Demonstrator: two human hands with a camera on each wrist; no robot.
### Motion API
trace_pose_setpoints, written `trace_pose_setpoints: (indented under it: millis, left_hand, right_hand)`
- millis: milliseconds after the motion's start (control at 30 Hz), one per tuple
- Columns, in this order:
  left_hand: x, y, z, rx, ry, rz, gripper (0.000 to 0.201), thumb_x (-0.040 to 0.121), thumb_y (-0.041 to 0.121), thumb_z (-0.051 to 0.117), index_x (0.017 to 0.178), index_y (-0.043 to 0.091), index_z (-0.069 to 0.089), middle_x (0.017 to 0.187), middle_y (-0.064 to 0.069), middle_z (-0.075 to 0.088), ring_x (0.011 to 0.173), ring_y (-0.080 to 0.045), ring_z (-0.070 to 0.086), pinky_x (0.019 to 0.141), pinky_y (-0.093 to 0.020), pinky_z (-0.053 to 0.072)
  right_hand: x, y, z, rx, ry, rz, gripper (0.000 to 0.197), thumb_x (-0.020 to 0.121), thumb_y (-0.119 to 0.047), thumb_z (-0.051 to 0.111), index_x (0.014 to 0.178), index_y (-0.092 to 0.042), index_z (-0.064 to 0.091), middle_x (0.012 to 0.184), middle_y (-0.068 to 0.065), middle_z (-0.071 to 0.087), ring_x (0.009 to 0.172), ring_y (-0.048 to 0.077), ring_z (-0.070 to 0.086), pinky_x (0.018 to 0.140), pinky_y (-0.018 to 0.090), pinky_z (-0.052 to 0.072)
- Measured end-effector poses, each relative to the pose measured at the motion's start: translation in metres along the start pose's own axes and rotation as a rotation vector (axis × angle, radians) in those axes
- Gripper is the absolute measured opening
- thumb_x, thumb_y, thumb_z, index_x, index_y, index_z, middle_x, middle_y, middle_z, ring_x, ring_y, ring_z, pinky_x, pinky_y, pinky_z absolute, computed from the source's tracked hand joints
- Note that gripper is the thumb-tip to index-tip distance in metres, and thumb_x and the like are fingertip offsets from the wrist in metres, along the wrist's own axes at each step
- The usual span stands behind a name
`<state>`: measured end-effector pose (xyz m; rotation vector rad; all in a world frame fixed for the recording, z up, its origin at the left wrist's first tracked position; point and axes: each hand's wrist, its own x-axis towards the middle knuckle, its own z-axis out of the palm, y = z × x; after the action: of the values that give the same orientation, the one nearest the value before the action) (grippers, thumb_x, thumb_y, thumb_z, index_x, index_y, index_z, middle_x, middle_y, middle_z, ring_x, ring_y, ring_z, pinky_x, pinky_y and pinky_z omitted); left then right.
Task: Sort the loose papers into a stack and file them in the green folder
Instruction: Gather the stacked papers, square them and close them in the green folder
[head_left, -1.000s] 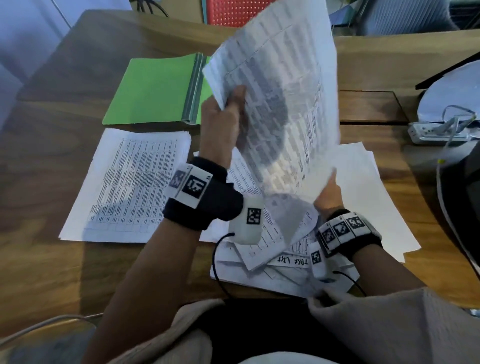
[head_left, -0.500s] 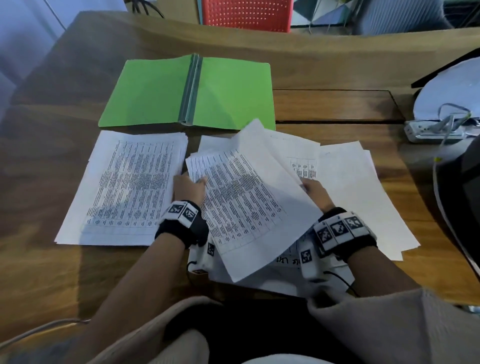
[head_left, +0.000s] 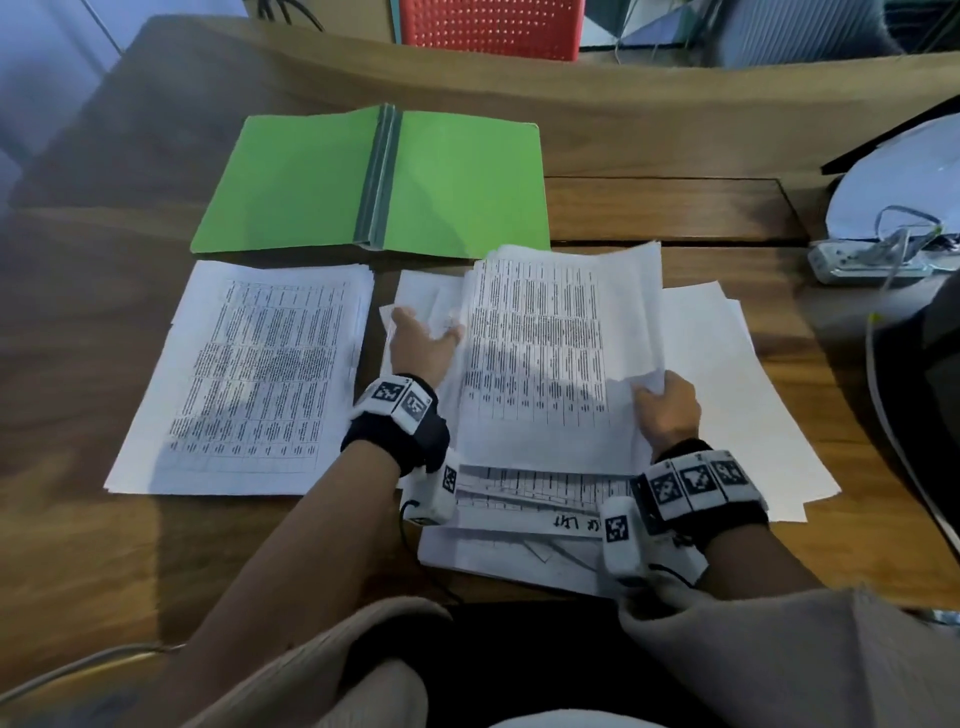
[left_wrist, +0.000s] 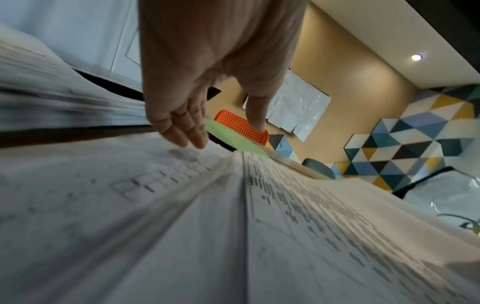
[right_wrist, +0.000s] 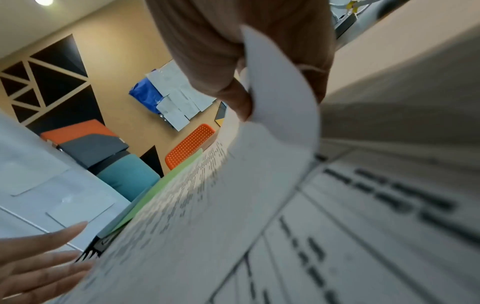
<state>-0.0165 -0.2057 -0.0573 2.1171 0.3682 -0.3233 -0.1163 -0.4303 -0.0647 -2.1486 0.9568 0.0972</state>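
Note:
The green folder (head_left: 322, 176) lies spread open at the back of the wooden table. In front of it on the left rests a neat stack of printed papers (head_left: 249, 374). To the right sprawls a loose pile of sheets (head_left: 727, 395). On top of that pile a printed sheet (head_left: 545, 353) lies nearly flat; my right hand (head_left: 665, 405) pinches its curled right edge (right_wrist: 280, 86). My left hand (head_left: 421, 343) hovers with straight fingers (left_wrist: 182, 127) just off the sheet's left edge, holding nothing.
A white power strip (head_left: 872, 260) with cables sits at the right, beside a white rounded object (head_left: 904, 176). A red chair (head_left: 493, 26) stands beyond the table's far edge. A grey cable (head_left: 78, 670) trails at the near left.
The printed sheet, held high a second ago, came down onto the loose pile and turned square. My left hand let go of it and opened; my right hand kept its pinch.

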Motion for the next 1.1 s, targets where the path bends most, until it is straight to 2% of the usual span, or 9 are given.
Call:
trace_pose_setpoints:
  millis: [100,267,400,500,633,733,900,1000,1100]
  left_hand:
    - [-0.003,-0.007,0.014,0.263,-0.11,-0.098,0.077,0.083,0.048,0.061,0.137,0.0,0.034,0.142,-0.021,0.037,0.131,-0.035,0.04,0.11,-0.043,0.035]
    - [-0.012,-0.004,0.03,0.234,-0.221,-0.131,0.081,0.089,0.039,0.057,0.145,-0.001,0.015,0.152,-0.02,0.018,0.14,-0.034,0.025,0.114,-0.041,0.027]
    - [-0.004,-0.013,0.019,-0.119,-0.236,-0.149,0.054,0.092,0.036,0.054,0.131,0.001,0.04,0.135,-0.024,0.045,0.122,-0.031,0.048,0.1,-0.039,0.041]
    - [-0.004,0.005,-0.01,-0.418,-0.031,0.022,0.046,0.078,0.053,0.058,0.092,0.009,0.052,0.092,-0.015,0.056,0.08,-0.021,0.055,0.071,-0.035,0.045]
    - [-0.015,0.067,-0.063,-0.675,0.136,0.463,0.027,0.071,0.045,0.061,0.076,0.019,0.061,0.079,-0.003,0.062,0.078,-0.017,0.057,0.072,-0.036,0.05]
    - [-0.032,0.104,-0.089,-0.772,0.238,0.767,0.01,0.077,0.028,0.062,0.08,0.019,0.065,0.074,0.009,0.068,0.077,-0.016,0.061,0.073,-0.035,0.052]
    - [-0.056,0.104,-0.095,-0.884,0.166,0.717,0.038,0.061,0.049,0.074,0.078,0.016,0.068,0.07,0.011,0.072,0.076,-0.009,0.067,0.072,-0.03,0.055]
    - [-0.065,0.107,-0.097,-0.832,0.159,0.727,0.042,0.062,0.049,0.066,0.075,0.011,0.055,0.068,0.006,0.063,0.064,-0.004,0.057,0.061,-0.014,0.047]
    - [-0.066,0.113,-0.098,-0.778,0.146,0.736,0.02,0.077,0.024,0.068,0.079,0.014,0.051,0.078,-0.004,0.054,0.074,-0.012,0.051,0.068,-0.013,0.048]
  right_hand:
    - [-0.004,0.0,0.006,-0.009,-0.057,0.002,0.022,0.089,-0.004,0.049,0.106,0.008,0.052,0.108,0.026,0.056,0.104,0.034,0.055,0.071,0.026,0.044]
    - [-0.007,-0.026,0.014,0.216,-0.205,0.052,0.055,0.088,0.0,0.046,0.137,-0.004,0.02,0.136,0.024,0.041,0.122,0.037,0.045,0.105,0.042,0.039]
    - [-0.018,-0.053,0.001,0.166,-0.161,-0.249,0.039,0.085,0.003,0.048,0.124,0.001,0.046,0.124,0.022,0.057,0.114,0.033,0.054,0.098,0.039,0.045]
    - [-0.036,-0.075,-0.022,0.412,-0.129,-0.476,0.034,0.088,0.004,0.052,0.121,-0.004,0.052,0.115,0.009,0.062,0.101,0.016,0.058,0.085,0.02,0.049]
    - [-0.05,-0.1,-0.048,0.656,0.017,-0.692,0.029,0.087,0.001,0.057,0.111,-0.014,0.051,0.103,-0.004,0.062,0.093,-0.005,0.06,0.083,0.012,0.049]
    - [-0.054,-0.117,-0.062,0.769,0.119,-0.846,0.028,0.088,0.001,0.053,0.112,-0.012,0.044,0.104,-0.003,0.056,0.095,-0.006,0.057,0.087,0.018,0.048]
    - [-0.061,-0.128,-0.064,0.854,0.189,-0.933,0.033,0.09,0.005,0.049,0.111,-0.014,0.032,0.108,0.001,0.049,0.1,-0.004,0.053,0.09,0.018,0.045]
    - [-0.063,-0.13,-0.059,0.828,0.299,-0.974,0.045,0.086,0.005,0.056,0.12,0.0,0.027,0.119,0.008,0.038,0.109,0.03,0.048,0.099,0.039,0.041]
    - [-0.062,-0.133,-0.056,0.766,0.353,-1.012,0.053,0.082,0.007,0.057,0.126,0.006,0.027,0.12,0.002,0.036,0.105,0.012,0.05,0.093,0.025,0.041]
